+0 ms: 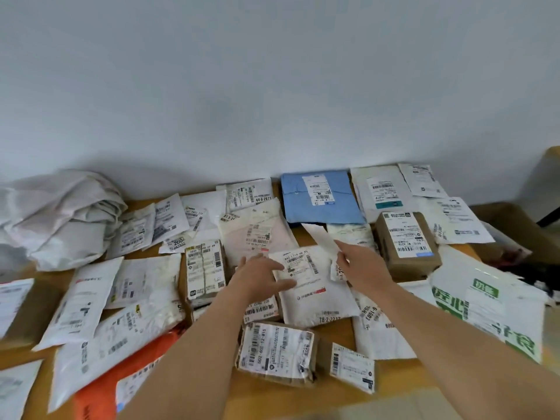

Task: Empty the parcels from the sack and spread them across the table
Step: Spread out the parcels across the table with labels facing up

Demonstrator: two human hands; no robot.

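Left grip (260, 272) rests flat-fingered and right grip (360, 265) splayed on white parcel (312, 286).

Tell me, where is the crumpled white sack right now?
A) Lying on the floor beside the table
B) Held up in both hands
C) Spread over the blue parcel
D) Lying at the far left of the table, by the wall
D: the sack lies crumpled at the table's far left by the wall, while the left hand and right hand reach to a white parcel mid-table.
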